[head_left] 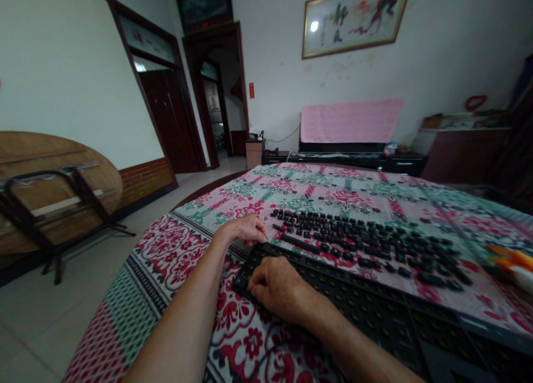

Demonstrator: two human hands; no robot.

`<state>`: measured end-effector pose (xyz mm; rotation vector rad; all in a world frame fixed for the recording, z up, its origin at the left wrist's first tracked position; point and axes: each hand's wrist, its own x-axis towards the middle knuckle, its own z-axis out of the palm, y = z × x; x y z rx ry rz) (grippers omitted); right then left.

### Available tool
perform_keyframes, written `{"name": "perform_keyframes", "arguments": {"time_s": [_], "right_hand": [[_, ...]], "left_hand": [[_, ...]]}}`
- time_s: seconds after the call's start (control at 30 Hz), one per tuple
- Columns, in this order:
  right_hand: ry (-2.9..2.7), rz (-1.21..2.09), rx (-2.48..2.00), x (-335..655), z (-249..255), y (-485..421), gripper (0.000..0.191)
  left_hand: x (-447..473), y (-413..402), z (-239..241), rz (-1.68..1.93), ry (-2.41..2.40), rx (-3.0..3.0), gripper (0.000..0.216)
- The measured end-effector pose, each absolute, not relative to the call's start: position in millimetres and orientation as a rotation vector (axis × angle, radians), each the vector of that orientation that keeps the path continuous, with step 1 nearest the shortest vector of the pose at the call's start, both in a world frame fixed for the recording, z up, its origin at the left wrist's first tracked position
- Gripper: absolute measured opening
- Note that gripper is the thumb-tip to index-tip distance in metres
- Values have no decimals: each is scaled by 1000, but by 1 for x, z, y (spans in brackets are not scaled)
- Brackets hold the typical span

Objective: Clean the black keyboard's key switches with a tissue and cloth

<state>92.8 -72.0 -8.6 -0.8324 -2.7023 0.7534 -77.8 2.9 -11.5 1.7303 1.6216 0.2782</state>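
Observation:
A black keyboard frame [375, 311] with its keycaps removed lies along the near edge of the table. Several loose black keycaps [358, 241] are laid out in rows on the flowered tablecloth [175, 244] behind it. My left hand [246, 230] rests at the frame's far left corner, fingers curled in and closed; what they hold is hidden. My right hand [277, 286] lies on the left end of the frame, fingers curled down onto it.
An orange and white tool [514, 263] lies at the table's right edge. A folded round wooden table [54, 189] leans against the left wall. Behind stand a low TV cabinet with a pink cloth [350, 121] and dark wooden doors [175, 122].

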Motion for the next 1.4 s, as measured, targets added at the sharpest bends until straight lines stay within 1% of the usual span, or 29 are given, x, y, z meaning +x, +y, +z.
{"name": "perform_keyframes", "arguments": {"time_s": [0.33,0.5,0.63,0.87,1.1,1.23,1.4], "right_hand": [[-2578,760,-811,95,-14,-63,22],[-2560,583,-938,115,1,-37,26],[-2495,403,-1171,137,9,-9,28],[-2547,262,-1432,148,-9,24,25],[-2590,187,-1472,142,-20,27,21],[-2594,101,-1486,135,-20,22,23],[-2615,84,-1501,130,-20,23,26]], "left_hand": [[-86,4,-14,336,1629,1705,24],[-90,4,-15,317,1648,1707,24],[-90,7,-20,305,1639,1725,23],[-86,10,-22,324,1627,1814,24],[-83,11,-23,302,1643,1836,24],[-83,11,-22,303,1646,1827,24],[-81,10,-22,316,1642,1811,23]]}}
